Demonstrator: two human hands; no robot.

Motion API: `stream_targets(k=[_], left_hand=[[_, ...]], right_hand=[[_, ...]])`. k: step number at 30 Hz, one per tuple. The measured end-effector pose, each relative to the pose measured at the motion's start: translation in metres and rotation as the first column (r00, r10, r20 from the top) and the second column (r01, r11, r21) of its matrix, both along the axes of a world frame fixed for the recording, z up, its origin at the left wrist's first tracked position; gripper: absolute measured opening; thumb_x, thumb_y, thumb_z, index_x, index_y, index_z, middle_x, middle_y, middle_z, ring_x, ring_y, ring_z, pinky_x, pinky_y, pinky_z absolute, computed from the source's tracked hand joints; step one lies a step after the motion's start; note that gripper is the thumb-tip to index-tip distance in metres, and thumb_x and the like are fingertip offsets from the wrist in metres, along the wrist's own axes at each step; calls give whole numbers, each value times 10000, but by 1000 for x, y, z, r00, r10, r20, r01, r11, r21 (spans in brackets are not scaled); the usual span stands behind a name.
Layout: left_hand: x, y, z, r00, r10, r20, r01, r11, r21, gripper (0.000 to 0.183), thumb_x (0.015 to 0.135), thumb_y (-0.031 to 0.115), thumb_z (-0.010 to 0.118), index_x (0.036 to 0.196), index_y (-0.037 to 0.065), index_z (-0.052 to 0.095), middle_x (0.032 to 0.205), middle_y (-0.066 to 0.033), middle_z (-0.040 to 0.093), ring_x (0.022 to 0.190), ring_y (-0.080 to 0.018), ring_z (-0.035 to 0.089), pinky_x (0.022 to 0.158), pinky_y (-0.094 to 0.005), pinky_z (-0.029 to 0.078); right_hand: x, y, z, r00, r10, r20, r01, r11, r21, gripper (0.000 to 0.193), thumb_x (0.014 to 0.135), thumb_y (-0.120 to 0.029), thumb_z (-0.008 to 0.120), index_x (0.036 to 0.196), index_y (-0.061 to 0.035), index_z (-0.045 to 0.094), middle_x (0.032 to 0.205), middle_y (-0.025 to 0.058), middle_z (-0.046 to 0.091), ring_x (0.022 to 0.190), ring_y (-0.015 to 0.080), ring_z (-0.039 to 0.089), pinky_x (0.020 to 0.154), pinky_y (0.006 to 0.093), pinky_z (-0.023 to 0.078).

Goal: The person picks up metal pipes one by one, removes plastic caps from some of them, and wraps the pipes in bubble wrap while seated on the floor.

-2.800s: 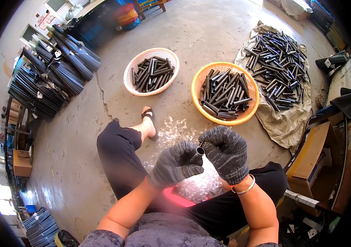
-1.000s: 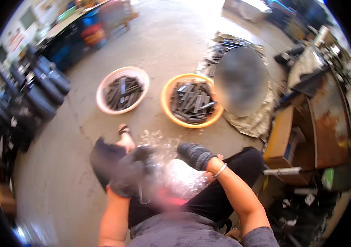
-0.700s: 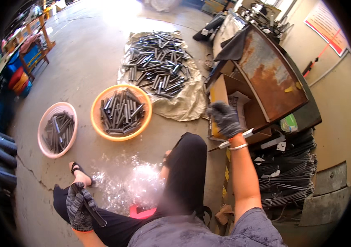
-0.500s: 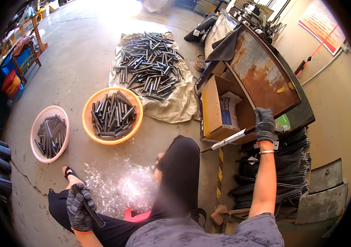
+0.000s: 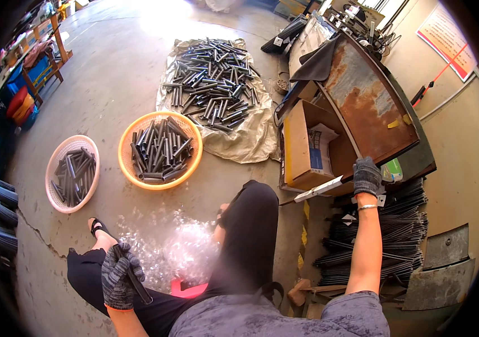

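Note:
My left hand (image 5: 120,279), in a dark grey knit glove, is closed around a short black tube (image 5: 140,285) above my left thigh. The tube slants down to the right out of the fist. On the right, my gloved right hand (image 5: 367,175) is at the front edge of a rusty metal-topped bench (image 5: 363,95). Its fingers are curled, and what lies inside them is hidden. A narrow bar with a white covering (image 5: 319,189) runs along the bench edge towards this hand. An orange basket (image 5: 197,160) and a pink basket (image 5: 96,168) hold similar dark tubes.
Beyond the baskets, many dark tubes (image 5: 214,84) lie heaped on a beige sheet (image 5: 256,147). A cardboard box (image 5: 298,140) sits under the bench top. Bundles of thin black rods (image 5: 374,236) are stacked below. Shiny clear plastic (image 5: 189,244) lies between my legs.
The view has shifted slightly, so the baskets and bench appear further right and higher. My right hand has moved a little downward along the bench edge. The left hand still grips its tube.

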State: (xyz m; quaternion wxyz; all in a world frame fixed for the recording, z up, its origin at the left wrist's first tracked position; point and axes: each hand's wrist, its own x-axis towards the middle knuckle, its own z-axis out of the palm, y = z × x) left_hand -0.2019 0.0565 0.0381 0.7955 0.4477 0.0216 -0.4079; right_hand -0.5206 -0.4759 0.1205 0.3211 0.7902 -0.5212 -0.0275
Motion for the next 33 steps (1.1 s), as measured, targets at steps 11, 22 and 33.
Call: stream_targets(k=[11, 22, 33], left_hand=[[0, 6, 4, 1000, 3, 2, -3, 1000, 24, 316, 831, 118, 627, 1106, 54, 486, 776, -62, 549, 616, -176, 544, 545, -291, 475], [-10, -4, -4, 999, -28, -24, 28, 1000, -15, 341, 832, 188, 652, 1103, 48, 499, 781, -65, 574, 610, -179, 574, 520, -293, 498], [4, 17, -17, 974, -119, 191, 93, 986, 138, 370, 834, 264, 654, 1093, 45, 507, 763, -66, 576, 603, -191, 568, 531, -307, 490]], right_hand=[[-12, 11, -1, 916, 74, 394, -108, 992, 66, 463, 719, -70, 695, 1159, -41, 552, 1173, 159, 555, 1057, 320, 549, 872, 370, 459], [47, 120, -7, 89, 306, 948, -671, 721, -170, 334, 815, -45, 632, 1140, -34, 553, 1028, 77, 606, 932, 168, 592, 791, 296, 496], [271, 346, -92, 779, -379, 499, -561, -776, 288, 371, 911, -289, 563, 1233, -106, 531, 746, -19, 577, 563, 48, 454, 492, 213, 391]])
